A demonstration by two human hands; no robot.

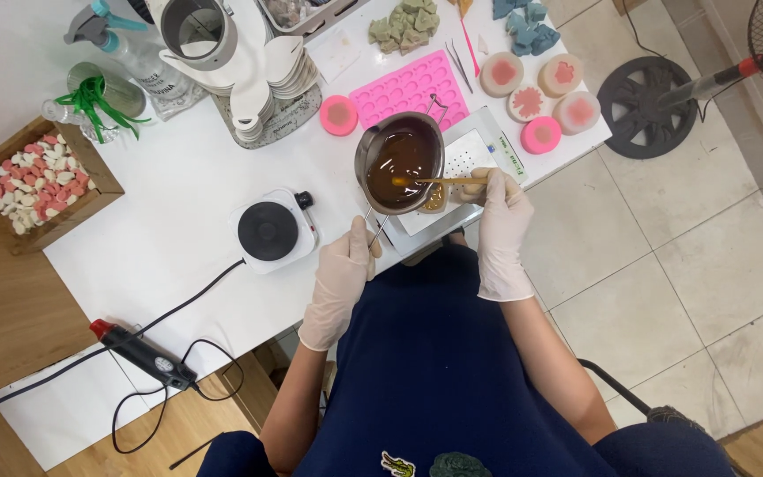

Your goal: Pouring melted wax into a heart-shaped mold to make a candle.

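Both gloved hands are busy over the white worktop [161, 203]: the left hand [343, 265] grips the wire handle of a small metal pot [399, 161] full of amber liquid, tilted above a scale [474, 163], while the right hand [502, 205] pinches a stirring stick [448, 180] dipped in it. The pink mold [410, 88] behind looks unfilled.

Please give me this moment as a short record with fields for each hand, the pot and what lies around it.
left hand: gloved left hand grips the wire handle of the metal pot
right hand: gloved right hand holds a small stick dipped in the liquid
pot: metal pot of brown liquid, held above a white scale
nearby: pink silicone mould; round hot plate; wooden box of small pieces; heat gun
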